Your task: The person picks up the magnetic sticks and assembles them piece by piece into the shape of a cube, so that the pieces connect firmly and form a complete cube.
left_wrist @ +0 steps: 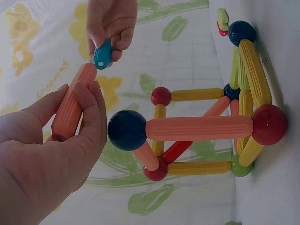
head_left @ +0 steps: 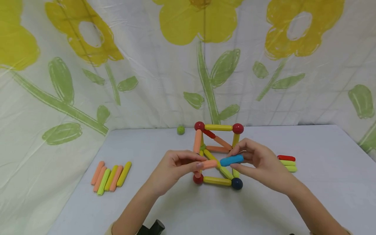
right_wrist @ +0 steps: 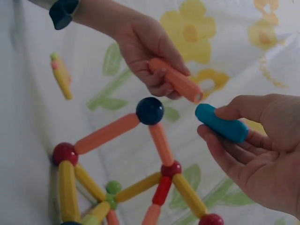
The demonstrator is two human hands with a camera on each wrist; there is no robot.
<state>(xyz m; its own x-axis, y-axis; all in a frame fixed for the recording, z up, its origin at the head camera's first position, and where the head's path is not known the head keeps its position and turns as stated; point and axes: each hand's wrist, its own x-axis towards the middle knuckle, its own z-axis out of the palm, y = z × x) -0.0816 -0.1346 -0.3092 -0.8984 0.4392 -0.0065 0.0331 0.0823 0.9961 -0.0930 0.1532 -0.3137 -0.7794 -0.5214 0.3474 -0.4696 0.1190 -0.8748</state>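
Note:
My left hand point(head_left: 173, 169) pinches an orange magnetic rod point(head_left: 209, 164) between thumb and fingers. In my right hand point(head_left: 261, 166) is a short blue magnetic rod point(head_left: 232, 160), gripped by thumb and fingertips. The two rods point end to end, with a small gap between them in the head and right wrist views. Behind and below the hands stands a frame of rods and balls, with a red ball point(head_left: 199, 126) at its upper left and a dark blue ball point(head_left: 237, 183) at its lower front. In the left wrist view, another dark blue ball point(left_wrist: 127, 130) tops an orange rod point(left_wrist: 199, 128).
Several orange, yellow and green rods point(head_left: 111, 178) lie side by side at the left. A red rod point(head_left: 286, 158) and green rods point(head_left: 289, 165) lie at the right. A green ball point(head_left: 180, 130) sits near the back edge, before a flowered cloth point(head_left: 141, 98).

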